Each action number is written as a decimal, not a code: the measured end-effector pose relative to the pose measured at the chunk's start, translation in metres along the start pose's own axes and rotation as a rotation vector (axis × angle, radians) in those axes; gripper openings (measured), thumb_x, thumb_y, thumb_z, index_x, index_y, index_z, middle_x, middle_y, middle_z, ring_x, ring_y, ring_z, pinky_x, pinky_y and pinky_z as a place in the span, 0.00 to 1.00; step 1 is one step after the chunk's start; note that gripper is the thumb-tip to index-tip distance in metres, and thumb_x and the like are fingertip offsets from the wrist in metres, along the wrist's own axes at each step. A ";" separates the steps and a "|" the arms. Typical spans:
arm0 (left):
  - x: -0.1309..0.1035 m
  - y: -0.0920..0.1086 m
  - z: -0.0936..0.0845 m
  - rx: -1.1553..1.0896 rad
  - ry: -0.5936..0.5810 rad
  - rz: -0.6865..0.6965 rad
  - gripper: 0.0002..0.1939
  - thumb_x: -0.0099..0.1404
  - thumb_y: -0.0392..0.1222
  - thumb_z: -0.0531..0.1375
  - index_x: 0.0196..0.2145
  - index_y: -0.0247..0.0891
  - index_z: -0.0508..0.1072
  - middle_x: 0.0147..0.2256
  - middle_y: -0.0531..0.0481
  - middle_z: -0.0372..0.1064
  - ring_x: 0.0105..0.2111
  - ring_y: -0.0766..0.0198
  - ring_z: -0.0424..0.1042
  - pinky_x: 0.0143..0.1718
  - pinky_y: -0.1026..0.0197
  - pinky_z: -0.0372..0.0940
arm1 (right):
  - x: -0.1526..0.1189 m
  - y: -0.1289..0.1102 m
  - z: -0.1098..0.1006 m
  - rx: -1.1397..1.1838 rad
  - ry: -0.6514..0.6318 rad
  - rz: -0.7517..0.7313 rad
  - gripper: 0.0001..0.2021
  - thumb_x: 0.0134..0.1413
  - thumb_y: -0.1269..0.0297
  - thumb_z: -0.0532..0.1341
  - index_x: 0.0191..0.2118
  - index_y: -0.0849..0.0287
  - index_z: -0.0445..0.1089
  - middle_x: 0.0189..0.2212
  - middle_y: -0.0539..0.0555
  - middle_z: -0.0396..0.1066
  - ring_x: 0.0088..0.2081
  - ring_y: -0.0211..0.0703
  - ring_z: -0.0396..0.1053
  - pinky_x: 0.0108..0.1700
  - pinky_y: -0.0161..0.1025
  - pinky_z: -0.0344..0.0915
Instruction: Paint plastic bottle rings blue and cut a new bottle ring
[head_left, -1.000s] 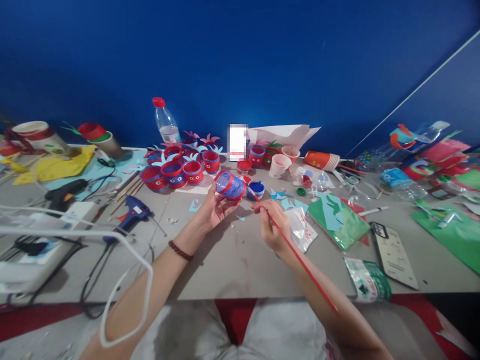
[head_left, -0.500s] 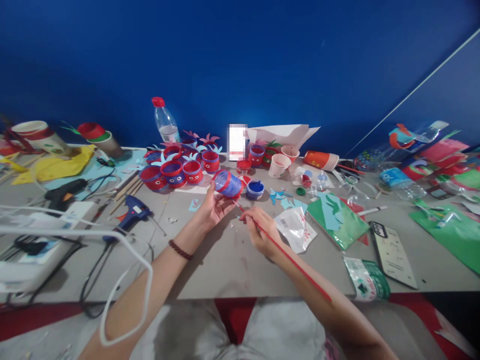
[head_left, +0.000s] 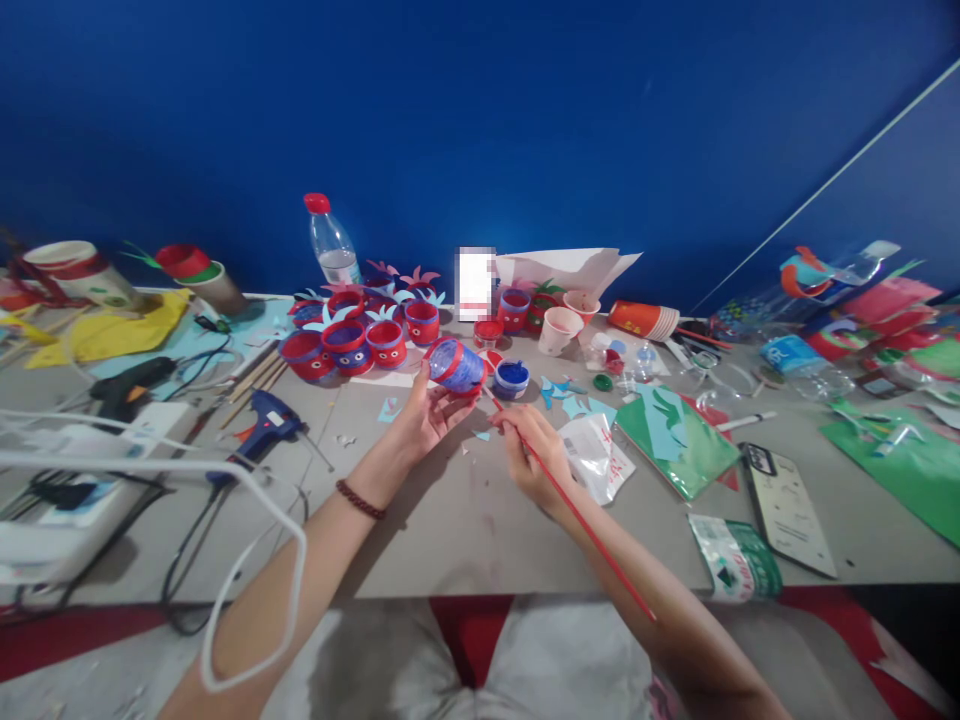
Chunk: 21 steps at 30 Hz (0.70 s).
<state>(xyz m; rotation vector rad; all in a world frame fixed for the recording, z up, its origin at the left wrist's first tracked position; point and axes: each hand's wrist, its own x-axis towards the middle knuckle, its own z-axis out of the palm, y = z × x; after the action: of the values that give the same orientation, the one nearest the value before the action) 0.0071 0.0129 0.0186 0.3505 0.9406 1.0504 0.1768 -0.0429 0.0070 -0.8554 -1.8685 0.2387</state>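
My left hand [head_left: 429,418] is closed around a clear plastic cup [head_left: 456,366], tilted on its side, with blue paint on its wall and red at the rims. In my right hand [head_left: 534,450] is a long red paintbrush [head_left: 581,520], pinched near its tip, which points up-left and sits just right of the cup. Behind the brush tip stands an open jar of blue paint [head_left: 511,376]. A jar of red paint [head_left: 488,331] is farther back. Left of the cup are several painted cups with eyes and paper leaves, one being a red cup [head_left: 385,344].
At left lie a blue glue gun [head_left: 271,418], wooden sticks and a power strip [head_left: 90,500] with cables. A bottle [head_left: 330,240] stands behind the cups. On the right are a white packet [head_left: 598,455], green paper [head_left: 675,445], a phone [head_left: 786,510] and paper cups [head_left: 559,330].
My right hand has shifted slightly right with the paintbrush, and its tip has come away from the cup's lower rim. My left hand and the cup have barely moved.
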 end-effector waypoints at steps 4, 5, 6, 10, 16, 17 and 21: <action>-0.001 0.001 0.002 -0.004 0.016 -0.002 0.31 0.68 0.62 0.49 0.45 0.30 0.75 0.37 0.37 0.78 0.34 0.60 0.78 0.38 0.63 0.73 | -0.001 0.003 -0.002 -0.023 0.051 0.069 0.09 0.64 0.72 0.50 0.41 0.55 0.66 0.32 0.54 0.70 0.36 0.42 0.69 0.39 0.39 0.67; -0.001 0.001 0.001 0.003 0.006 0.004 0.30 0.68 0.62 0.50 0.44 0.31 0.75 0.37 0.38 0.78 0.34 0.60 0.78 0.39 0.63 0.73 | -0.001 0.004 -0.001 -0.023 0.044 0.089 0.09 0.64 0.71 0.50 0.41 0.55 0.66 0.32 0.54 0.70 0.36 0.42 0.69 0.40 0.40 0.67; 0.000 0.000 0.000 0.011 -0.010 0.008 0.30 0.68 0.62 0.50 0.44 0.31 0.75 0.38 0.38 0.78 0.34 0.60 0.78 0.39 0.63 0.73 | -0.002 0.005 -0.001 -0.023 0.033 0.103 0.09 0.64 0.71 0.50 0.41 0.56 0.66 0.33 0.54 0.70 0.37 0.42 0.69 0.40 0.40 0.67; 0.004 -0.004 -0.006 0.014 -0.050 0.011 0.30 0.68 0.61 0.49 0.43 0.29 0.75 0.37 0.37 0.78 0.35 0.60 0.78 0.40 0.63 0.73 | -0.005 0.006 0.004 -0.050 -0.049 0.082 0.09 0.63 0.71 0.50 0.40 0.55 0.67 0.31 0.54 0.69 0.35 0.43 0.68 0.39 0.39 0.67; 0.008 -0.005 -0.009 -0.011 -0.017 0.037 0.29 0.67 0.62 0.52 0.46 0.32 0.73 0.33 0.39 0.77 0.33 0.62 0.77 0.42 0.61 0.73 | -0.004 0.001 0.007 -0.085 -0.128 -0.004 0.11 0.61 0.73 0.49 0.39 0.56 0.67 0.29 0.54 0.70 0.34 0.43 0.70 0.38 0.38 0.68; 0.008 -0.004 -0.008 -0.007 -0.008 0.039 0.28 0.67 0.62 0.52 0.47 0.32 0.72 0.33 0.39 0.77 0.33 0.62 0.77 0.42 0.61 0.73 | -0.004 0.000 0.007 -0.080 -0.132 -0.004 0.11 0.61 0.73 0.49 0.38 0.56 0.67 0.29 0.54 0.70 0.34 0.43 0.70 0.37 0.37 0.68; 0.007 -0.003 -0.006 0.005 0.028 0.020 0.29 0.68 0.61 0.51 0.48 0.32 0.72 0.34 0.39 0.77 0.31 0.62 0.77 0.40 0.62 0.72 | -0.004 -0.001 0.004 -0.040 -0.135 0.020 0.10 0.61 0.73 0.50 0.37 0.56 0.67 0.28 0.52 0.69 0.32 0.41 0.70 0.35 0.36 0.68</action>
<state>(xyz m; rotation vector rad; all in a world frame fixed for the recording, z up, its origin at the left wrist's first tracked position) 0.0053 0.0167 0.0100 0.3505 0.9664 1.0736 0.1733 -0.0452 0.0030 -0.9048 -1.9967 0.2789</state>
